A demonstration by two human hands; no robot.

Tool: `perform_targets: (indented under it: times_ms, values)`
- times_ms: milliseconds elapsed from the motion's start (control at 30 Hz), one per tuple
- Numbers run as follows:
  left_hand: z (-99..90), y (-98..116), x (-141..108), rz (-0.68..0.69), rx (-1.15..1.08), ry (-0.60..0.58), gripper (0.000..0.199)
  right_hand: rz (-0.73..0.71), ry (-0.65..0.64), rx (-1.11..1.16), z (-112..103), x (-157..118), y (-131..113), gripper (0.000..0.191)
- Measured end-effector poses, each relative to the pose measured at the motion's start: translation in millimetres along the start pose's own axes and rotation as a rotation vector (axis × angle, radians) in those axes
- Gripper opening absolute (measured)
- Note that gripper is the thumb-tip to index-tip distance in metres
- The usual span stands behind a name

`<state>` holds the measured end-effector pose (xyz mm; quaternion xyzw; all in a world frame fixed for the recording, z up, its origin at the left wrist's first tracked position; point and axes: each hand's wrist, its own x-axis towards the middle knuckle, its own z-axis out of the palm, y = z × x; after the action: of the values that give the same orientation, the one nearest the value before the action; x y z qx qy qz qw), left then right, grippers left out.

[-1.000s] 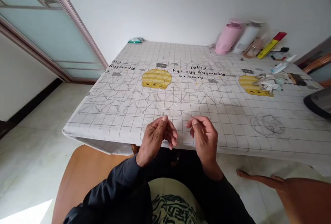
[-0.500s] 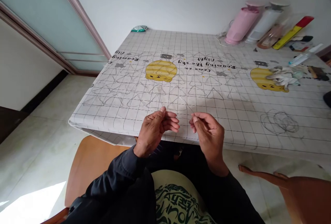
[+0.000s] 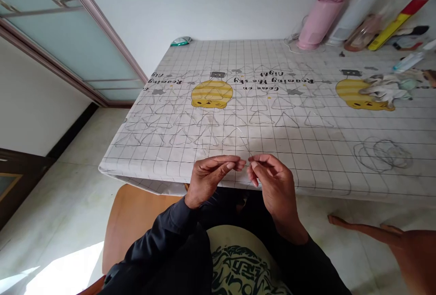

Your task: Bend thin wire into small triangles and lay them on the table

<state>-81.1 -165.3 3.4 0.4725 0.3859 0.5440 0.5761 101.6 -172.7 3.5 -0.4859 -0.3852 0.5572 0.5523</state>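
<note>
Above the table's front edge, my right hand [image 3: 275, 183] pinches a thin wire [image 3: 245, 146] between thumb and forefinger. A fine end of the wire sticks up and to the left from the fingertips. My left hand [image 3: 214, 177] is just left of it, its thumb pressed to the side of its fingers, fingertips nearly meeting my right hand's. Whatever lies in that left pinch is too thin or hidden to make out. Beyond my hands, several thin wires bent into triangles, one a wire triangle [image 3: 287, 120], lie in rows on the checked tablecloth [image 3: 306, 152].
A loose coil of wire [image 3: 383, 155] lies at the right. Farther back are crumpled gloves [image 3: 386, 87], a pink bottle-like container [image 3: 318, 22], a white one [image 3: 354, 17] and a yellow-and-red box [image 3: 395, 27]. A green-and-white packet [image 3: 181, 41] rests at the far left corner. Wooden chairs [image 3: 136, 222] stand below.
My left hand has moved right toward my right hand, its fingers straighter and its thumb now lowered against them. My right hand keeps its pinch on the wire. The view has shifted slightly.
</note>
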Motion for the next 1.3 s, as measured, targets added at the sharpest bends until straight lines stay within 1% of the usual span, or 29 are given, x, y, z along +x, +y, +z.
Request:
perform_targets:
  times_ms: [67, 133, 267, 367, 500, 633, 733, 800, 900, 1000, 1033, 1133, 1200, 1233, 1300]
  values:
    - [0.2, -2.7, -1.1, -0.007, -0.013, 0.006, 0.023, 0.009, 0.013, 0.005, -1.5, -1.2, 1.3, 0.021]
    - [0.9, -5.5, -1.1, -0.042, -0.051, -0.001, 0.025, -0.004, 0.033, -0.02, -3.3, -3.5, 2.7, 0.022]
    - [6.1, -7.8, 1.4, -0.178, -0.202, 0.021, 0.03, -0.125, 0.134, -0.13, -4.6, -10.1, 8.6, 0.023]
    - [14.1, -6.9, 3.2, -0.241, -0.263, 0.082, 0.033, -0.223, 0.194, -0.173, -2.9, -12.8, 16.8, 0.02]
    - [25.5, -7.2, 5.3, -0.249, -0.326, 0.164, 0.029, -0.293, 0.246, -0.198, -0.1, -9.0, 26.0, 0.02]
    - [31.0, -10.6, 8.8, -0.226, -0.334, 0.172, 0.032, -0.236, 0.245, -0.178, 0.3, -0.7, 29.3, 0.025]
    - [30.9, -13.3, 12.7, -0.243, -0.301, 0.174, 0.039, -0.181, 0.233, -0.197, -2.2, 3.3, 30.4, 0.029]
    - [29.1, -14.3, 15.6, -0.259, -0.264, 0.178, 0.04, -0.148, 0.201, -0.219, -5.8, 3.6, 31.3, 0.03]
    - [24.2, -13.3, 19.4, -0.284, -0.188, 0.165, 0.038, -0.135, 0.111, -0.281, -15.6, 1.7, 30.3, 0.03]
    - [18.5, -9.4, 21.3, -0.311, -0.095, 0.127, 0.037, -0.167, 0.036, -0.388, -31.3, 2.0, 21.9, 0.031]
    - [16.8, -7.6, 21.3, -0.317, -0.068, 0.112, 0.037, -0.187, 0.04, -0.422, -37.3, 3.9, 16.9, 0.031]
    - [13.9, -2.0, 20.3, -0.33, 0.003, 0.047, 0.036, -0.28, 0.101, -0.522, -52.6, 15.9, -3.7, 0.032]
    - [13.3, 2.1, 19.0, -0.32, 0.068, 0.001, 0.033, -0.382, 0.092, -0.62, -57.0, 28.0, -20.5, 0.029]
    - [13.1, 4.3, 18.4, -0.309, 0.107, -0.024, 0.032, -0.457, 0.06, -0.684, -56.8, 34.7, -29.1, 0.028]
    - [12.3, 8.9, 17.4, -0.282, 0.176, -0.086, 0.031, -0.651, -0.072, -0.84, -52.0, 48.4, -44.6, 0.034]
